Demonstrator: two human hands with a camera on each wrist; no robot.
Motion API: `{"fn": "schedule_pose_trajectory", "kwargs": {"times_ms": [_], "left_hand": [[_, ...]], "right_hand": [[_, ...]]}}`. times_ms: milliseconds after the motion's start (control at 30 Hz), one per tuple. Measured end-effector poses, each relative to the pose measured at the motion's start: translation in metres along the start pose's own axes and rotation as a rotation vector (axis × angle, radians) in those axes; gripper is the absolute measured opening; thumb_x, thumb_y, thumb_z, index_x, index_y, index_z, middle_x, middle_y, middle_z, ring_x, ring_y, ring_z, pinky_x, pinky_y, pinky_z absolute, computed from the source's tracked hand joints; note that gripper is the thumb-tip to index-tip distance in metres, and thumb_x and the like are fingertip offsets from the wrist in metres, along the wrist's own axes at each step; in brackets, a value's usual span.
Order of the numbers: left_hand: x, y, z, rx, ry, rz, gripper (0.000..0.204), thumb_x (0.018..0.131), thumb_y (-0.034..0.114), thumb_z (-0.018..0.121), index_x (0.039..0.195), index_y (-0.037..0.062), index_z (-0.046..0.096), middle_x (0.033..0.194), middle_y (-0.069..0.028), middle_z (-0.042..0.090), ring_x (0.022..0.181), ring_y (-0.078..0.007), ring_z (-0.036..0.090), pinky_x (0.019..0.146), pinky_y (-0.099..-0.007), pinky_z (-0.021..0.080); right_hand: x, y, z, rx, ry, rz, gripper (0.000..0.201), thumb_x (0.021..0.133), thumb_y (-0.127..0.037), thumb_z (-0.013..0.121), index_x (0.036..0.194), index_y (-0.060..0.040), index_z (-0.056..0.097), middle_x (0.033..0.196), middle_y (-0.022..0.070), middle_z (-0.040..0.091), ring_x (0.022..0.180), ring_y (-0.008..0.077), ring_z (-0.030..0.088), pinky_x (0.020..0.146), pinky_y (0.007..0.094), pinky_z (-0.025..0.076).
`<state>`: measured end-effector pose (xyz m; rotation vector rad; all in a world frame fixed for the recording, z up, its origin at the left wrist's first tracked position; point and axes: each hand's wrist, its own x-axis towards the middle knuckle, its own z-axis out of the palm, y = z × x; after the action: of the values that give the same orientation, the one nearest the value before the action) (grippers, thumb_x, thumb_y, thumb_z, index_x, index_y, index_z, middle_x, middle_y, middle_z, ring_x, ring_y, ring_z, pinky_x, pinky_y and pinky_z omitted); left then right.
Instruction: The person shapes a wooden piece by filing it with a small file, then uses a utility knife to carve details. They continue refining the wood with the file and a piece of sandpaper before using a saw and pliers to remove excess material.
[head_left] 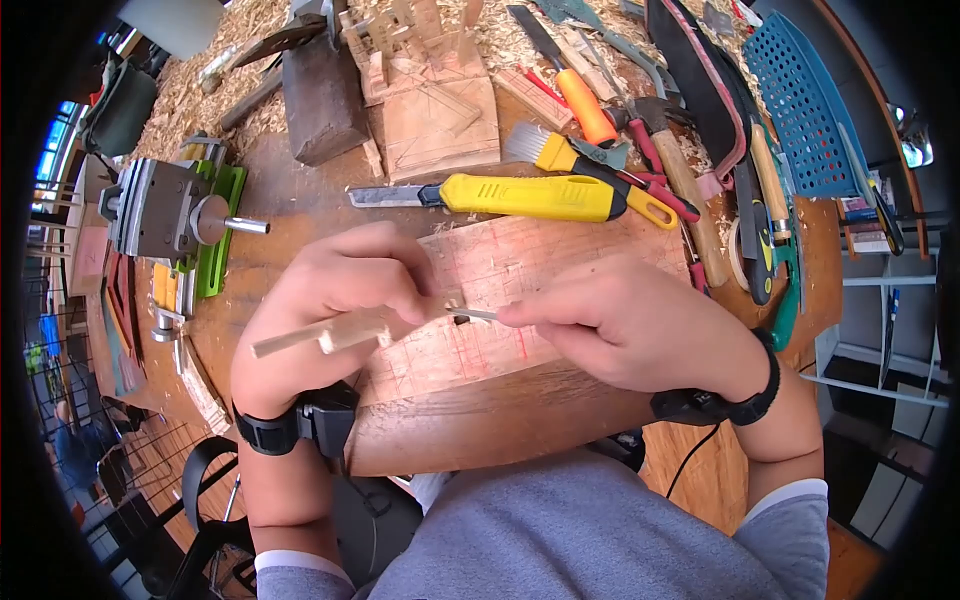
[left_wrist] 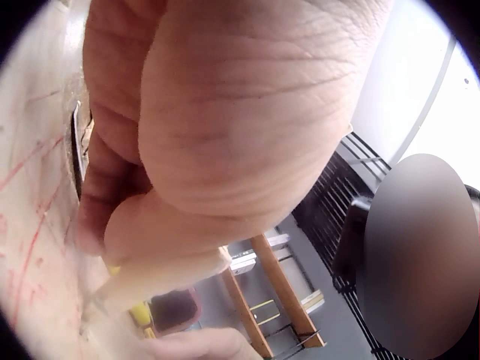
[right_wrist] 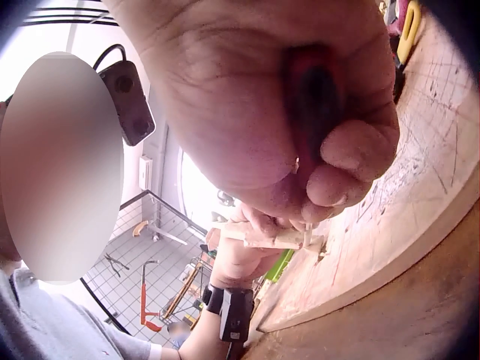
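My left hand (head_left: 345, 285) pinches a thin notched piece of pale wood (head_left: 335, 333) between thumb and fingers. Its right end lies over a board (head_left: 440, 362) marked with red lines. Opposite it, my right hand (head_left: 625, 315) grips a slim tool, its metal shaft (head_left: 478, 314) pointing left and meeting the end of the wood. In the right wrist view, the tool's red and black handle (right_wrist: 313, 97) sits against the palm with the fingers curled round it. A small dark spot on the board shows under the tip.
Behind the board lie a yellow utility knife (head_left: 530, 197), a yellow brush (head_left: 545, 148) and an orange-handled chisel (head_left: 585, 105). A grey vise (head_left: 160, 215) stands left. Wood shavings cover the back, beside a dark block (head_left: 325, 105). A blue basket (head_left: 805, 110) is at right.
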<state>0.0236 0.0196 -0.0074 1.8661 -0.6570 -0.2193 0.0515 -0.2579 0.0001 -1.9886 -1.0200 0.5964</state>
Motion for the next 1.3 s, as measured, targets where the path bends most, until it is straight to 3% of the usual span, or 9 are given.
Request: {"fn": "schedule_pose_trajectory", "kwargs": {"times_ms": [167,233,433,567,733,833,933,1067,1300], "left_hand": [[0.003,0.003,0.002,0.038,-0.035,-0.002,0.005,0.077,0.003,0.061,0.080,-0.0007,0.061,0.088,-0.0135,0.062,0.083,-0.0293,0.062,0.073,-0.0352,0.049],[0.003,0.002,0.002,0.025,-0.036,0.027,0.005,0.077,0.003,0.061,0.080,-0.0010,0.060,0.088,-0.0138,0.062,0.082,-0.0297,0.061,0.071,-0.0355,0.049],[0.004,0.002,0.004,0.002,-0.058,-0.011,0.006,0.075,0.002,0.060,0.080,-0.0011,0.060,0.088,-0.0139,0.062,0.083,-0.0295,0.062,0.072,-0.0352,0.049],[0.002,-0.005,0.001,-0.074,-0.027,0.014,0.007,0.074,-0.002,0.058,0.081,-0.0011,0.061,0.089,-0.0138,0.063,0.083,-0.0291,0.062,0.073,-0.0347,0.049],[0.004,-0.006,0.003,-0.079,-0.015,0.007,0.016,0.069,-0.010,0.055,0.081,-0.0010,0.061,0.087,-0.0133,0.064,0.083,-0.0287,0.062,0.072,-0.0333,0.049],[0.007,-0.005,0.005,-0.049,0.000,0.034,0.015,0.068,-0.011,0.055,0.079,-0.0016,0.059,0.086,-0.0123,0.064,0.081,-0.0279,0.063,0.071,-0.0335,0.049],[0.013,0.005,0.004,-0.001,-0.036,-0.014,0.013,0.067,-0.010,0.056,0.077,-0.0025,0.057,0.084,-0.0124,0.063,0.078,-0.0292,0.062,0.069,-0.0343,0.048],[0.015,0.011,0.005,0.061,-0.044,-0.067,0.009,0.066,-0.006,0.060,0.073,-0.0019,0.060,0.083,-0.0136,0.064,0.080,-0.0280,0.064,0.069,-0.0344,0.048],[0.035,0.020,0.016,0.217,-0.110,0.045,0.011,0.062,-0.008,0.058,0.072,-0.0040,0.056,0.076,-0.0146,0.057,0.071,-0.0335,0.059,0.062,-0.0373,0.047]], "right_hand": [[0.005,0.004,0.005,-0.070,-0.022,-0.073,0.029,0.087,-0.002,0.061,0.115,-0.0037,0.070,0.085,0.0178,0.067,0.077,0.0346,0.066,0.068,0.0413,0.052],[0.003,0.001,0.003,-0.043,0.006,-0.052,0.017,0.083,-0.006,0.059,0.095,0.0001,0.068,0.084,0.0223,0.065,0.082,0.0408,0.065,0.072,0.0487,0.052],[0.006,-0.011,0.006,-0.316,-0.053,-0.055,0.008,0.080,-0.004,0.057,0.086,-0.0007,0.061,0.079,0.0166,0.062,0.075,0.0375,0.065,0.066,0.0467,0.052],[0.000,-0.015,0.001,-0.444,-0.085,-0.086,0.011,0.080,-0.003,0.057,0.090,-0.0010,0.061,0.081,0.0137,0.061,0.075,0.0344,0.066,0.064,0.0429,0.053],[-0.003,-0.009,0.011,-0.459,0.088,-0.220,0.012,0.080,-0.004,0.057,0.091,-0.0010,0.062,0.081,0.0120,0.061,0.072,0.0310,0.066,0.062,0.0409,0.054],[-0.007,-0.028,-0.007,-0.507,-0.076,-0.087,0.012,0.079,-0.004,0.058,0.090,-0.0013,0.062,0.079,0.0111,0.061,0.072,0.0304,0.066,0.061,0.0410,0.054],[0.007,-0.019,0.000,-0.561,-0.056,-0.185,0.010,0.079,-0.006,0.059,0.088,-0.0020,0.063,0.078,0.0110,0.062,0.073,0.0305,0.067,0.061,0.0409,0.055],[0.006,-0.029,-0.013,-0.580,-0.146,-0.108,0.008,0.078,-0.006,0.060,0.086,-0.0026,0.063,0.078,0.0110,0.063,0.075,0.0296,0.068,0.062,0.0406,0.055],[0.007,0.004,-0.009,-0.573,-0.081,-0.301,0.019,0.079,-0.006,0.061,0.097,-0.0069,0.069,0.091,0.0067,0.067,0.079,0.0269,0.070,0.065,0.0382,0.057]]}}
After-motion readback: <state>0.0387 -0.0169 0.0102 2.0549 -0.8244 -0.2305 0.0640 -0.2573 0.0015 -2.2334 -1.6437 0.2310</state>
